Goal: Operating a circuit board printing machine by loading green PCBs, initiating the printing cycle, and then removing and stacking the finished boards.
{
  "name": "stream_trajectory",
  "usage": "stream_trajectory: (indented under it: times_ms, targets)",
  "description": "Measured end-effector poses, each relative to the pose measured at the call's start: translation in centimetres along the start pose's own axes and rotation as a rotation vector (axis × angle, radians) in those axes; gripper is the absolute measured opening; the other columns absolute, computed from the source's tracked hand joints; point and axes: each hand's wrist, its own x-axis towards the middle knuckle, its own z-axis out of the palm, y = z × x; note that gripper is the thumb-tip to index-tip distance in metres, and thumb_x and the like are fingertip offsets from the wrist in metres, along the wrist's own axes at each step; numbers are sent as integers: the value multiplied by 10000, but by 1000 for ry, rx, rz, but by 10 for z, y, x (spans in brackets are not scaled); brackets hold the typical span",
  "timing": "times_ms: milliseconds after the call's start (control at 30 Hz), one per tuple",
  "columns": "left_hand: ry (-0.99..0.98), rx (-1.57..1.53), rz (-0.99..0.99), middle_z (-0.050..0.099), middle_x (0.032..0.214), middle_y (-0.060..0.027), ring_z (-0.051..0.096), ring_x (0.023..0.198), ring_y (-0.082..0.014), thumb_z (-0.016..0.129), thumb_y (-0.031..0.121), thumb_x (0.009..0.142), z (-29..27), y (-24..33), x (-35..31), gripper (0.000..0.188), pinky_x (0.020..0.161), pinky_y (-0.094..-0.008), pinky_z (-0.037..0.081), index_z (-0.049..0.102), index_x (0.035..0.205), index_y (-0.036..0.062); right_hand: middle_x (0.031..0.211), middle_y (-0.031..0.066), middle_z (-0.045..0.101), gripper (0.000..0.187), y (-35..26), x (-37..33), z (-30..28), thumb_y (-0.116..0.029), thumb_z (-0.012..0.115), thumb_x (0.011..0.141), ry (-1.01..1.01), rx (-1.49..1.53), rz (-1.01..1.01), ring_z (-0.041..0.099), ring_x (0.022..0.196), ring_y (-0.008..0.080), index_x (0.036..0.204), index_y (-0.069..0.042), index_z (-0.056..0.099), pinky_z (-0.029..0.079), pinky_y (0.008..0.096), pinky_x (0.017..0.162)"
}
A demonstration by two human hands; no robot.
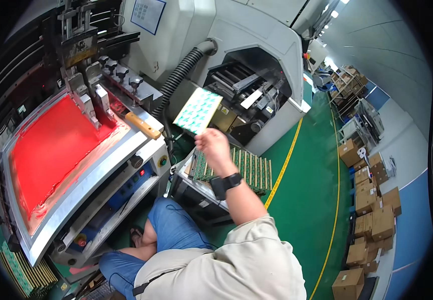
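Note:
My right hand (213, 145) is closed on the lower edge of a flat panel of circuit boards (198, 110), white with rows of green patches. My arm reaches forward with the panel raised in front of the machine opening. A dark watch (225, 186) is on that wrist. Below the hand, several upright green circuit board panels (249, 170) with pale edges stand in a row on a dark cart (196, 199). My left hand is not in view.
At left is a screen-printing frame (96, 172) covered in red ink (59, 142), with a wooden-handled spatula (143, 125) on its edge. A ribbed hose (181, 70) runs to the grey machine (246, 30). More panels (29, 270) stack at lower left; cardboard boxes (374, 200) line the right wall.

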Motion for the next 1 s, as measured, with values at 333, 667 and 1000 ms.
stream_trajectory:
  times_ms: [333,667,1000]
  targets:
    - [19,-61,41,712,1224,-268,665,1113,-451,693,419,984,-3,9,-7,544,982,-496,510,675,1320,-9,939,90,707,121,-101,87,-120,-141,569,1076,151,3,-72,666,782,172,1083,-32,622,580,302,688]
    - [96,-136,119,714,1239,-266,678,1123,-431,707,390,982,6,-5,-6,540,988,-460,519,668,1338,-14,951,75,691,169,-80,108,-148,-177,591,1070,248,139,91,666,810,174,1059,-19,648,587,299,688]
    - [140,-114,110,716,1242,-273,669,1143,-455,720,417,966,8,-2,-11,552,982,-483,522,684,1323,-2,1058,112,711,238,-90,151,-159,-188,583,1071,350,320,42,678,880,214,1188,12,636,601,326,756]
